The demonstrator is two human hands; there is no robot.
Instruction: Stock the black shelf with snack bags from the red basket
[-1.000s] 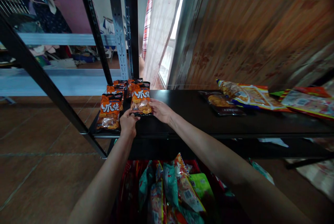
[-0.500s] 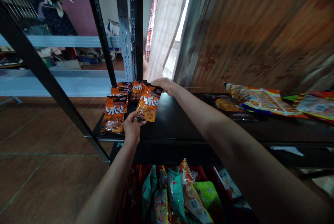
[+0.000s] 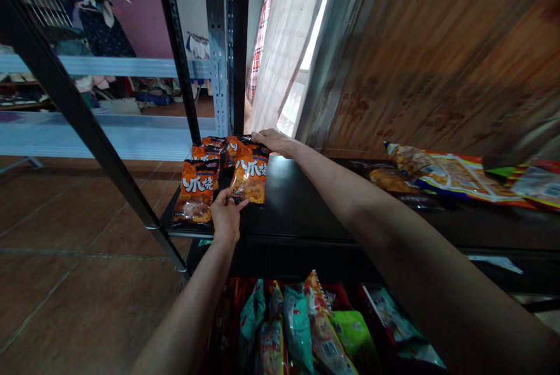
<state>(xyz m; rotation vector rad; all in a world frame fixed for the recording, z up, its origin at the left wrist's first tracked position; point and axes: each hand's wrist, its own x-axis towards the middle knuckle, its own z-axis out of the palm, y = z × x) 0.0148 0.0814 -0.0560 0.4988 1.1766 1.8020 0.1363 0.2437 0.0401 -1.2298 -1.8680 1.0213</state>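
Running just beneath the left hand [image 3: 226,214], the front edge of the black shelf [image 3: 297,206] is crossed by that wrist. Room to its left is tight: a standing orange bag [image 3: 195,191] is just beside the left fingers, and past it comes the black post [image 3: 126,179] at the shelf's end. To the right of both hands' fingers lies a bare stretch of shelf, reaching to a dark brown bag [image 3: 389,179] that lies flat under the line of the right forearm. Beyond the right fingertips hangs a pale curtain [image 3: 284,60]; well below the left fingers is a red crate [image 3: 343,292] of upright bags.

Between the hands is the snack bag [image 3: 250,175], its lower left corner pinched by the left thumb and fingers. The right hand [image 3: 271,140] lies over its top right corner, fingers close together; whether they clamp it I cannot tell. The bag leans slightly, shiny and orange, with a black top, large white characters and golden pieces below. More orange bags [image 3: 205,152] stand beyond the left fingers.

A second ago the right hand was at the bag's right side, lower down; now it is at the top. Since the last frame, the bag has moved slightly closer to the standing one.
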